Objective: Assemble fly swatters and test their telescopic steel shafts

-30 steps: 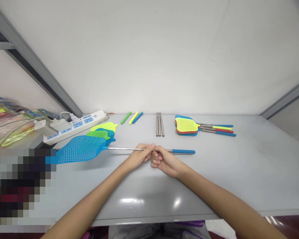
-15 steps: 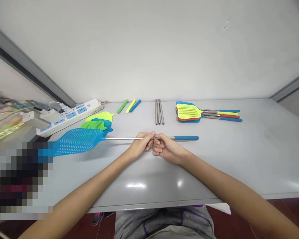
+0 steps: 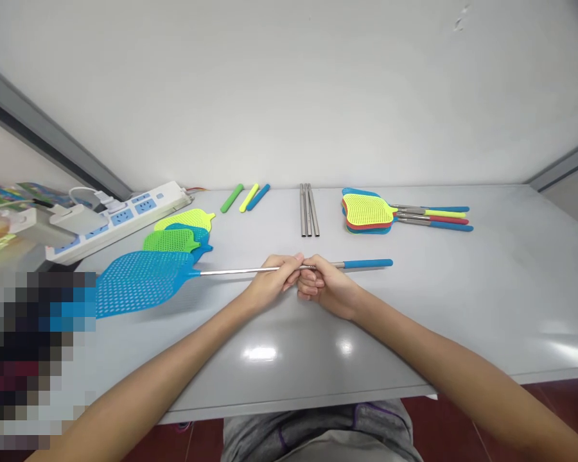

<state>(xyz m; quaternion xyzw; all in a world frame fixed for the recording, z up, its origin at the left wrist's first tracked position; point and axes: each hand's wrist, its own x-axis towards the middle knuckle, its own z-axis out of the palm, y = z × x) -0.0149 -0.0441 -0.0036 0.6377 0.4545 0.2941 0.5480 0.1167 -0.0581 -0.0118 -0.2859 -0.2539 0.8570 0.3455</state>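
Both my hands are closed on the metal rod of a blue fly swatter (image 3: 144, 280), held level just over the table. My left hand (image 3: 277, 280) grips the rod nearer the perforated head, while my right hand (image 3: 325, 286) wraps it on the handle side. Their thumbs almost meet in the middle. Past my right hand sticks out the blue grip (image 3: 368, 264). Pixelation hides the left tip of the head. Beyond my hands, several bare metal rods (image 3: 309, 210) lie side by side, with a stack of finished swatters (image 3: 368, 212) to their right.
Loose swatter heads, yellow (image 3: 185, 220) and green (image 3: 169, 241) among them, overlap at the left. Green (image 3: 232, 198), yellow (image 3: 249, 198) and blue (image 3: 259, 197) grips lie near the wall. A power strip (image 3: 125, 218) with plugs stands on the grey table (image 3: 414, 308).
The swatter has tilted slightly, its head a little lower and its handle end a little higher and further right. Both hands keep their hold. The camera view has shifted slightly.
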